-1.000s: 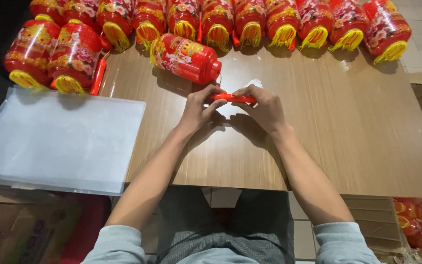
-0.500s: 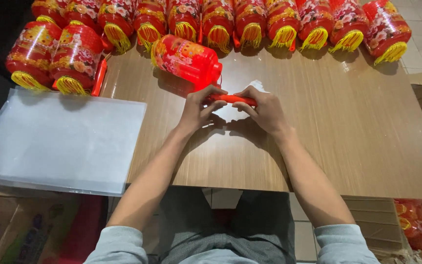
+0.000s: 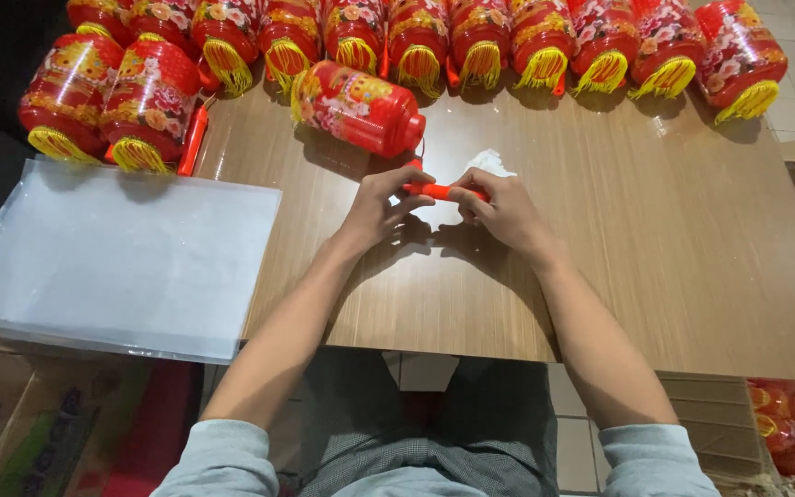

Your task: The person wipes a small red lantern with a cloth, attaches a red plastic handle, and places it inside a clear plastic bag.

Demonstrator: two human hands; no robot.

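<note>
On a wooden table [image 3: 655,248] lined with red lanterns [image 3: 361,106], my left hand [image 3: 374,207] and right hand [image 3: 503,207] pinch a red stick [image 3: 434,191], horizontal between my fingertips.

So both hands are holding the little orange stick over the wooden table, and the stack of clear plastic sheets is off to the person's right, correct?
Not quite. In the head view the clear plastic sheets lie to the person's left, not right. The rest holds: the left hand and right hand both hold the orange stick over the wooden table.
</note>
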